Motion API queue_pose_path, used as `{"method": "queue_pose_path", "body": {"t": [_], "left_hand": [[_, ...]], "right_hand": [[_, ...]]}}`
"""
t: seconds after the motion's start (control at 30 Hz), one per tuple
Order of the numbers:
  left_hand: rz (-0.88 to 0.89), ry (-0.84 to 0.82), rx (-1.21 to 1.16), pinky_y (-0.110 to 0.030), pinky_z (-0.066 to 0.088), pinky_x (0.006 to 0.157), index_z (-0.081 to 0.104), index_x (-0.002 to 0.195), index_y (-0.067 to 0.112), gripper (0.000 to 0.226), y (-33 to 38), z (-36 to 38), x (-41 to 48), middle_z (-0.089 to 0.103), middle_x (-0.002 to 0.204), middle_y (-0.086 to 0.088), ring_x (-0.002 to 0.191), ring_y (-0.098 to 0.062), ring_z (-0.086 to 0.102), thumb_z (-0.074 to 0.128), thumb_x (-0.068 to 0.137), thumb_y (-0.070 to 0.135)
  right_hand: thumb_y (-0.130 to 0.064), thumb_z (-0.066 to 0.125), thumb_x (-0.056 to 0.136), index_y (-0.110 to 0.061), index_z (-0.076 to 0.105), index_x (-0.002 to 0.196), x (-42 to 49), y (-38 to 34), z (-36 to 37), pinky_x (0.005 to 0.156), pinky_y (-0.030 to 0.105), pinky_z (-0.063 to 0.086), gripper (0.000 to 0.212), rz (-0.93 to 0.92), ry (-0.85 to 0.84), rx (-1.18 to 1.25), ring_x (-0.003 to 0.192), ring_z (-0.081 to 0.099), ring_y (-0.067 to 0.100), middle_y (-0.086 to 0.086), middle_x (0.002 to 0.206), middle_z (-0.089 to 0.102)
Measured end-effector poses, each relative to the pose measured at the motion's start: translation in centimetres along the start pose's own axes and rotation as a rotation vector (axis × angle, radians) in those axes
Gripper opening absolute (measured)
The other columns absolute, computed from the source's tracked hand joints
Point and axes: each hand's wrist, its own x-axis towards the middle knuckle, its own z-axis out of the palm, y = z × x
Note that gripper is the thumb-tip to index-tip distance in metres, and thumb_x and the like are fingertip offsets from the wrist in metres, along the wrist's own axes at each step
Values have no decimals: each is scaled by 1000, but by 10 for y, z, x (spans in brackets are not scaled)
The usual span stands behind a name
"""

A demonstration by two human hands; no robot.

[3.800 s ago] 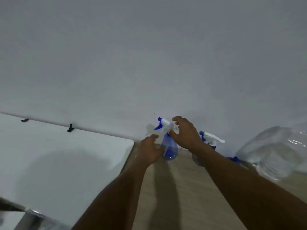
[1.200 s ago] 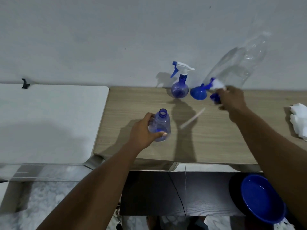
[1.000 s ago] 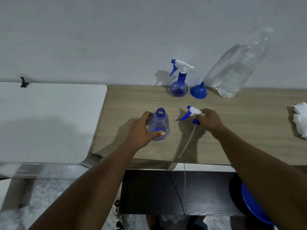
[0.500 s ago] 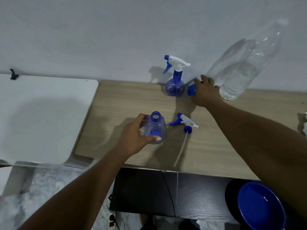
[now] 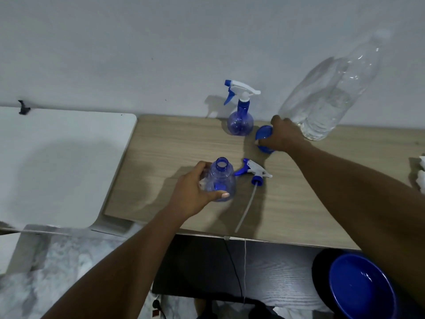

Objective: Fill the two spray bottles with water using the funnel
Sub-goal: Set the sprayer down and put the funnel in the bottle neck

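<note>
My left hand grips an uncapped blue spray bottle standing upright near the middle of the wooden table. Its white and blue spray head lies on the table just to the right, its dip tube pointing toward the front edge. My right hand holds the blue funnel, tilted, just above the table further back. A second blue spray bottle with its head on stands by the wall. A large clear water bottle leans at the back right.
A white table adjoins on the left. White tissue lies at the right edge. A blue bowl sits below the table front right, on a dark surface with a cable. The wall is directly behind.
My right hand set the spray head down beside the open bottle, reached back to the funnel and has now taken hold of it and tilted it. The left hand kept holding the bottle.
</note>
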Motion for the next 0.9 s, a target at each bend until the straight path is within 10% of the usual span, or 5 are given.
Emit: {"method": "queue_pose_path", "body": {"t": [0.2,0.37,0.9], "left_hand": [[-10,0,30,-19,50,86,57,119,33,70,0,1,-1,65,107,20,100,5,60,91,59,48],[-21,0,29,-24,49,91,56,121,34,74,-4,2,1,66,113,16,104,-3,61,90,58,54],[-52,-28,-33,-35,54,93,47,132,40,81,-8,-3,2,65,116,17,111,-10,62,88,63,46]], "right_hand": [[-57,82,71,-17,57,123,-66,-41,-41,74,37,64,70,5,-20,928,78,75,23,9,104,68],[-48,85,73,-19,62,113,-131,-81,-44,79,31,61,55,-179,186,1176,93,72,14,2,105,72],[-34,95,61,-25,48,127,-178,-82,-2,92,43,57,82,-368,246,966,117,63,12,-9,130,61]]}}
